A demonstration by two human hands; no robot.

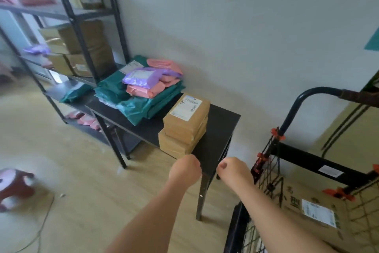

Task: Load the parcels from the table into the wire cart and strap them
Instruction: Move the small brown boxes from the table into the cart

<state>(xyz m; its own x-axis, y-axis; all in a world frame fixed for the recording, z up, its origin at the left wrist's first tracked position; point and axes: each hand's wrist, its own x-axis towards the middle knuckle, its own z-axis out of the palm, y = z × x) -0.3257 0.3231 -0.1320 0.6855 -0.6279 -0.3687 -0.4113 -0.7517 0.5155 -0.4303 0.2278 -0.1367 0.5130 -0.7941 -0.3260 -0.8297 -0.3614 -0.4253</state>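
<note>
While both arms reach forward, the left hand [185, 167] and right hand [232, 169] hang side by side over the near end of the table [217, 129]. Fingers [193, 163] are curled under on both, nothing in either. On the right, close against that arm, stands the cart [295, 151], with one big carton [297, 197] already lying in it.

Now the relation that counts: the boxes [184, 123], a stack of flat brown parcels, sit at the table's front edge, just ahead of the hands and a touch to the left. The left hand is almost at the stack's near corner and is clearly the closer one. The right has open tabletop in front of it. The boxes seem to run long-side away from the person, toward the wall, so I'd expect one hand on each long flank, the right sliding left to get there. Then a swing right into the cart.

Further back, a heap of soft mailers [143, 92] in green, pink and purple waits on the table. Beyond that is a shelf [82, 33] of more cartons.
</note>
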